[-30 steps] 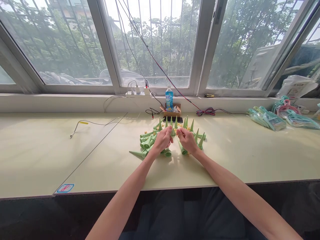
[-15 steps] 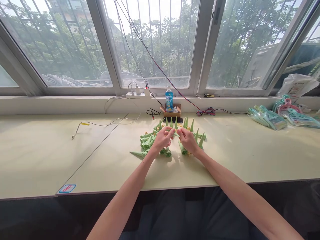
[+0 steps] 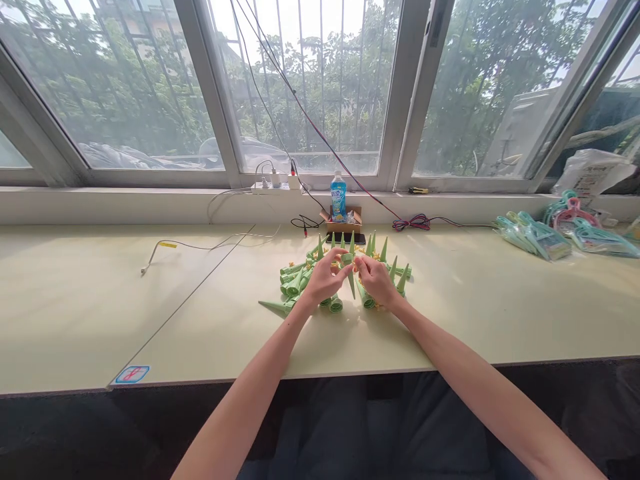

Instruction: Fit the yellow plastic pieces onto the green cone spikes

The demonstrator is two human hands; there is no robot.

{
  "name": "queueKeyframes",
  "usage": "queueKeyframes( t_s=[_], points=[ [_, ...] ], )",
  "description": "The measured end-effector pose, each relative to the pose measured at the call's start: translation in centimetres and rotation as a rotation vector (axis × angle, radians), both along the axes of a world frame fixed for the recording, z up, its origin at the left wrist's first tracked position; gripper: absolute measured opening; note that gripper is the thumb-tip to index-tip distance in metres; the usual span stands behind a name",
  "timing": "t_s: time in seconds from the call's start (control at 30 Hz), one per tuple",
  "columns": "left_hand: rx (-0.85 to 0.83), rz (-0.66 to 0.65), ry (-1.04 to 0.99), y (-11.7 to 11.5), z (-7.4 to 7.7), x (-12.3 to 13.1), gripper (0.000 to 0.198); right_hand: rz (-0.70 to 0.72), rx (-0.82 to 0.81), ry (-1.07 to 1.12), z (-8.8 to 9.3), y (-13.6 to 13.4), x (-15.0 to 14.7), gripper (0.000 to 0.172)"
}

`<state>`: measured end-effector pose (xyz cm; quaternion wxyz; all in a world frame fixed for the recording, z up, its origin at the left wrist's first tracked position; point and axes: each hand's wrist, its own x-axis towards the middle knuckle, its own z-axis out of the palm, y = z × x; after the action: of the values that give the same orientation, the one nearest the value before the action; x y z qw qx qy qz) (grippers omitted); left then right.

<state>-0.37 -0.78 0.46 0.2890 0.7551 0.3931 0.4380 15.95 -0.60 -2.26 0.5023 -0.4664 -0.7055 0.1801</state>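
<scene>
While, in the head view, the left hand (image 3: pixel 327 275) grips a green cone (image 3: pixel 352 284) with its tip pointing down, the right hand (image 3: pixel 373 277) pinches what looks like a yellow bit (image 3: pixel 355 269) just beside it. Both hands are over the worktop (image 3: pixel 465 313), with other cones (image 3: pixel 294 287) around them. This looks like the step where bit and cone meet, so the next move calls for steady hands.

A pale green plastic cone (image 3: pixel 352 285) is held tip downward, its wide end up, above the tabletop (image 3: pixel 465 293). Around it, matching green cones (image 3: pixel 383 252) stand points up or lie on their sides, several showing round open mouths. Small yellow pieces (image 3: pixel 361 251) sit scattered among the cones.
</scene>
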Motion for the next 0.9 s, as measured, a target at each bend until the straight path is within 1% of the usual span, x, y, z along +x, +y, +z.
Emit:
queueKeyframes(
  t_s=[0.2,0.33,0.57,0.73,0.9],
  points=[
    [0.176,0.010,0.065,0.08,-0.23,0.18,0.027,-0.003,-0.003,0.011,0.27,-0.15,-0.03,0.047],
    [0.248,0.003,0.071,0.29,-0.48,0.23,0.027,-0.003,-0.002,0.013,0.31,-0.15,-0.03,0.049],
    [0.267,0.030,0.095,0.39,-0.68,0.25,0.032,-0.008,0.004,0.023,0.26,0.04,-0.03,0.051],
    [0.274,0.063,0.122,0.31,-0.68,0.36,0.032,0.007,-0.016,0.037,0.35,0.00,-0.06,0.052],
    [0.311,0.065,0.123,0.38,-0.77,0.43,0.030,0.033,-0.032,0.067,0.20,0.00,-0.22,0.052]
  ],
)
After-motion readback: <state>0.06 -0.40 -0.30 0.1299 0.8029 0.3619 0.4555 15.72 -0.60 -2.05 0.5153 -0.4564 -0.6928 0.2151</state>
